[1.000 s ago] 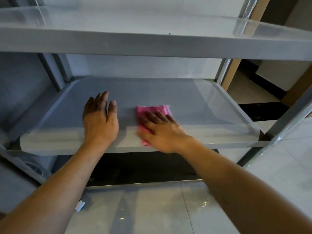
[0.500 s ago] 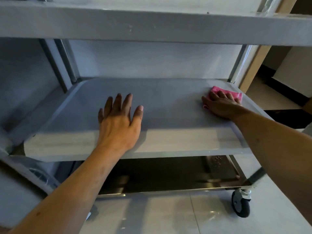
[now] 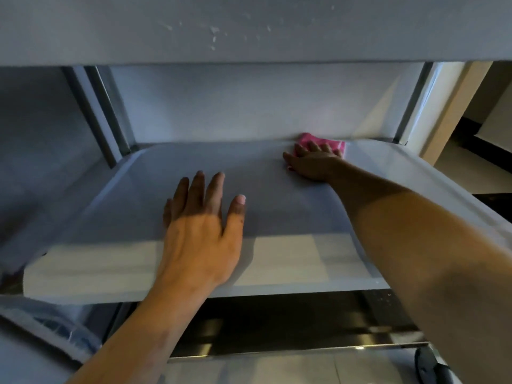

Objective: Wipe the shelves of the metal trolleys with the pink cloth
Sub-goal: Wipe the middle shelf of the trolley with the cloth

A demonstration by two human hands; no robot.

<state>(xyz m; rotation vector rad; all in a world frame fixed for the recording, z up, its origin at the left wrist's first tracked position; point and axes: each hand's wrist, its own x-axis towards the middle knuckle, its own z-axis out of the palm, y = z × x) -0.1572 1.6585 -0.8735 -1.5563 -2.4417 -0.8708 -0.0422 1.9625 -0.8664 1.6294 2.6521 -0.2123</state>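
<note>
The middle shelf [image 3: 291,253] of a metal trolley fills the view, a grey tray with raised edges. The pink cloth [image 3: 329,143] lies at the shelf's back edge, right of centre, mostly under my right hand [image 3: 313,164], which presses flat on it with fingers spread. My left hand [image 3: 202,231] rests palm down on the front middle of the same shelf, fingers apart, holding nothing. Both forearms reach in from below.
The top shelf [image 3: 249,29] hangs low over the hands. The shiny bottom shelf [image 3: 291,328] and a black caster wheel [image 3: 426,364] show below. Upright posts [image 3: 108,112] stand at the back left and back right. Tiled floor lies underneath.
My right hand has slid the pink cloth from the shelf's right side to its back edge. My left hand stays planted on the shelf. The view has moved lower and closer.
</note>
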